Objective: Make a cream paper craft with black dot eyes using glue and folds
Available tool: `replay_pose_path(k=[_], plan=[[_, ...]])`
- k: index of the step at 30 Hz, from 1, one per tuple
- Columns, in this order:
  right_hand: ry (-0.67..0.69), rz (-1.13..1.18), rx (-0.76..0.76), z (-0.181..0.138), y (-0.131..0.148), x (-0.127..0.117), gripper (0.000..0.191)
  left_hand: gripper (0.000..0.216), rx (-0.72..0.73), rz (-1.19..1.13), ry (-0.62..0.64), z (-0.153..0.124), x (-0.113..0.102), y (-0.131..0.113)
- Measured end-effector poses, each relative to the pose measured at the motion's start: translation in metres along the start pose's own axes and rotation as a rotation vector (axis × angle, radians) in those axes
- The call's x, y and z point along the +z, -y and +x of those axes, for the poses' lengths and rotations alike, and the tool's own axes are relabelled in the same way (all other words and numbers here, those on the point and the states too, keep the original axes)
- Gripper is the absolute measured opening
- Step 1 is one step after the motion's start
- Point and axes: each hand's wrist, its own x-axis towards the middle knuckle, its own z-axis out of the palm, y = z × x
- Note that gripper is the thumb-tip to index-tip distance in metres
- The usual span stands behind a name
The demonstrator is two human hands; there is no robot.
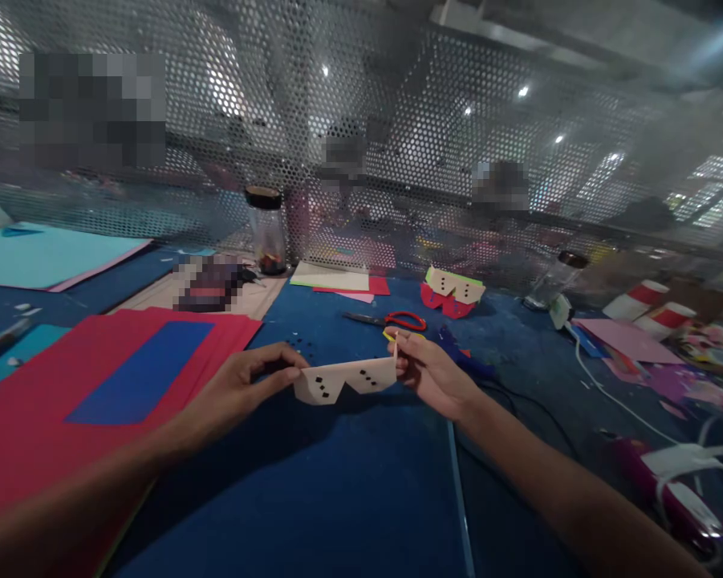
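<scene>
Both my hands hold a cream paper cutout [344,379] with two scalloped lobes and small black squares on it, just above the blue table [313,490]. My left hand [241,391] pinches its left end between thumb and fingers. My right hand [428,371] pinches its right end. Red-handled scissors [397,321] lie on the table just beyond my right hand. Tiny black paper bits [304,343] are scattered beyond the cutout.
Red paper sheets [48,417] with a blue rectangle [141,373] lie at left. A jar [266,230], more paper [331,277] and a finished cream-and-red piece [453,291] stand before a perforated metal screen [361,120]. Cups [650,301], pink paper, a white cable [614,397] and a glue gun [668,482] crowd the right.
</scene>
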Motion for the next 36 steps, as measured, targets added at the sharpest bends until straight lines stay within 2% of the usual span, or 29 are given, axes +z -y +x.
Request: replay_pose_path(k=[5, 10, 18, 26, 36], plan=[[0.004, -0.006, 0.007, -0.001, -0.002, -0.001, 0.046, 0.026, 0.006, 0.015, -0.031, -0.004, 0.0, -0.001], [0.064, -0.021, 0.02, -0.004, -0.002, 0.0, 0.034, 0.025, 0.02, 0.01, -0.038, -0.006, -0.001, -0.002], [0.111, -0.071, 0.034, -0.007, -0.004, -0.002, 0.037, 0.025, 0.058, 0.044, -0.061, -0.006, -0.002, 0.003], [0.159, -0.137, 0.071, -0.007, -0.004, -0.003, 0.037, 0.025, 0.076, 0.158, -0.117, -0.008, -0.001, -0.007], [0.202, -0.2, 0.051, -0.002, -0.016, -0.01, 0.035, 0.017, 0.24, 0.255, -0.162, -0.006, 0.001, 0.001]])
